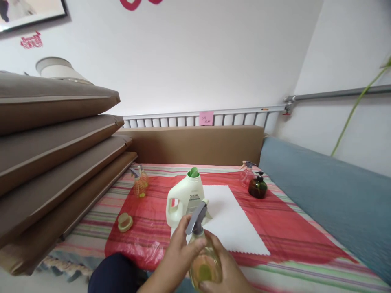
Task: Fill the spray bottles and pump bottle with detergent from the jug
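Amber spray bottle (207,263) sat at the bottom centre of the frame, right hand (227,273) cupped round its body, left hand (179,251) closed on the grey sprayer neck. Best handled upright over the red sheet (146,228), body held firm, just short of the white jug (185,199).

One jug (184,200), one cap (125,222), one pump bottle (258,187)

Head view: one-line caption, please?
Left hand and right hand hold a spray bottle in front of a white jug on a red sheet.
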### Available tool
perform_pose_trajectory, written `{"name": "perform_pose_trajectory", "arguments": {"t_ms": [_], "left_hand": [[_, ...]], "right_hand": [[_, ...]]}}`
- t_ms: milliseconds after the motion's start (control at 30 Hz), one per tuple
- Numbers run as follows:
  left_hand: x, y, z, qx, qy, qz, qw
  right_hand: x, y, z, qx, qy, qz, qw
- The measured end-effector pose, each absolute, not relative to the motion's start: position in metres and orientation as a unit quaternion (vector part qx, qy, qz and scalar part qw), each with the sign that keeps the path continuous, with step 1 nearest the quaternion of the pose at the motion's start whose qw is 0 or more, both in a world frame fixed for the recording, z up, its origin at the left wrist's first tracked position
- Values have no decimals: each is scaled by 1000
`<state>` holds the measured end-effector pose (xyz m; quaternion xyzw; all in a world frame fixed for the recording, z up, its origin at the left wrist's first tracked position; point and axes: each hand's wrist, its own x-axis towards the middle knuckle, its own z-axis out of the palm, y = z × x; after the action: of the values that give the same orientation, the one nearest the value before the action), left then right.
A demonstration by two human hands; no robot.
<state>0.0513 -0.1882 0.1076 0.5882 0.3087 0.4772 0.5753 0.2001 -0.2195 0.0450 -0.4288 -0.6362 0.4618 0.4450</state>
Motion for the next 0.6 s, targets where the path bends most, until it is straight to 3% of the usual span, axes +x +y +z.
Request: {"name": "perform_pose_trajectory", "arguments": {"t_ms": [100, 267, 400, 600], "left_hand": [[50, -185, 105, 598, 280, 424, 620], [53, -181, 103, 572, 307, 484, 587], [53, -185, 105, 573, 276, 403, 658], [58, -187, 102, 586, 343, 485, 551]], "right_hand": [[203, -220, 47, -421, -643, 459, 446], [205, -221, 49, -419, -639, 470, 441], [203, -221, 48, -378, -651, 483, 447], [199, -220, 47, -417, -647, 444, 459]]}}
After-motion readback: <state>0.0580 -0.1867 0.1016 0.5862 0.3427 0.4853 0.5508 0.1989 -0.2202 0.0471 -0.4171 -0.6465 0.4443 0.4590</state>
